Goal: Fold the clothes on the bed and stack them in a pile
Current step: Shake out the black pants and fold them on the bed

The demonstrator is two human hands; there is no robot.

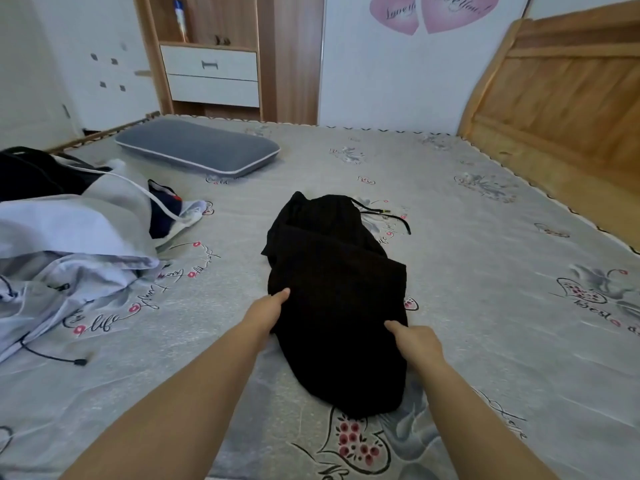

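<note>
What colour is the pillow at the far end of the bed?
The pillow is grey-blue with a white piped edge, seen clearly in the head view.

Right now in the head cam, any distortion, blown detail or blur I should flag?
Head view: wide-angle bending curves the headboard and the bed edges; the black garment is crushed to near-solid black, folds barely readable; soft daylight, only faint shadows under the left hand and right hand; slight softness overall, no glare.
</note>
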